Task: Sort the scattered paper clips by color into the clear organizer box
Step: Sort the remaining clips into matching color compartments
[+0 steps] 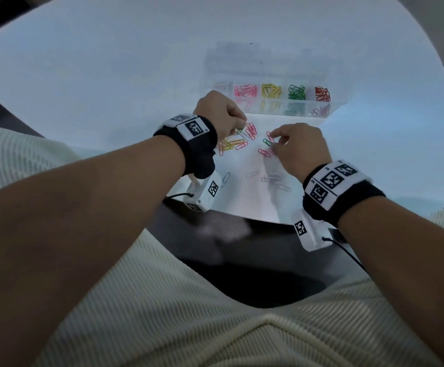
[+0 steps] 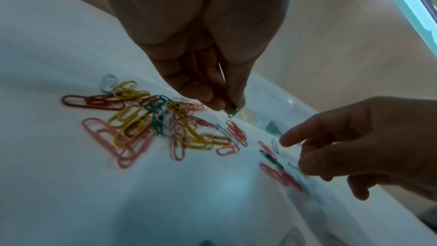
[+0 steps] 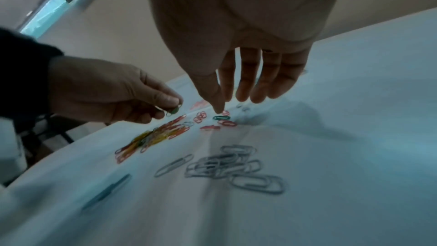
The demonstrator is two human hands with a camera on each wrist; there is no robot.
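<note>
Clips [image 2: 146, 124]: red, pink, yellow, green, clear.

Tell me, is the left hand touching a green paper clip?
Touching. The left wrist view shows the left hand pinching a green paper clip between thumb and fingertips, lifted off the table.
</note>
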